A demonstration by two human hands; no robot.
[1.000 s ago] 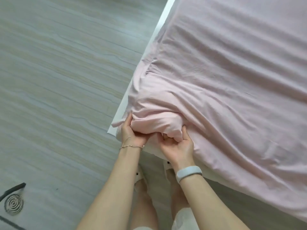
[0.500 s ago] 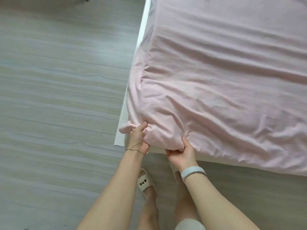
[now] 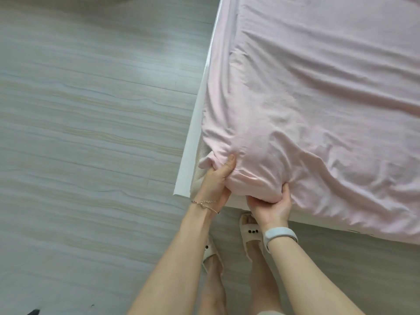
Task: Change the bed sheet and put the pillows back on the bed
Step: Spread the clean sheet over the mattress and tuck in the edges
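A pale pink bed sheet covers the mattress, wrinkled, with its near left corner bunched over the mattress corner. My left hand grips the bunched sheet at the corner's left side, thumb on top. My right hand grips the same bunch from below on the corner's right side, fingers hidden under the cloth. A strip of beige mattress side shows beside the left hand. No pillows are in view.
The white bed frame edges the mattress along its left side. Grey wood-look floor spreads to the left. My feet in cream slippers stand at the bed's corner. A dark object pokes in at the bottom left.
Both hands have pulled the bunched corner of the sheet down and outward over the mattress corner. The view has shifted right, and more of the sheet lies smooth.
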